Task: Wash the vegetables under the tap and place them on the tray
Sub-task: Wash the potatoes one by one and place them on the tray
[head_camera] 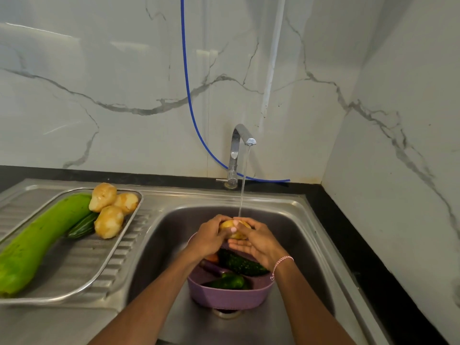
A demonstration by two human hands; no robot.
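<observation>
Both hands, left hand (210,236) and right hand (254,241), grasp a potato (234,229) under the tap (240,145) stream; tray (82,277) at 9 o'clock holds apparently three potatoes (109,210).

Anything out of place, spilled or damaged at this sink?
Nothing spilled or damaged. Only a blue hose looks odd: it hangs down the wall and its free end lies loose on the counter behind the tap. Left hand and right hand hold a potato under the stream.

Cupped left hand (210,237); cupped right hand (257,241)
</observation>
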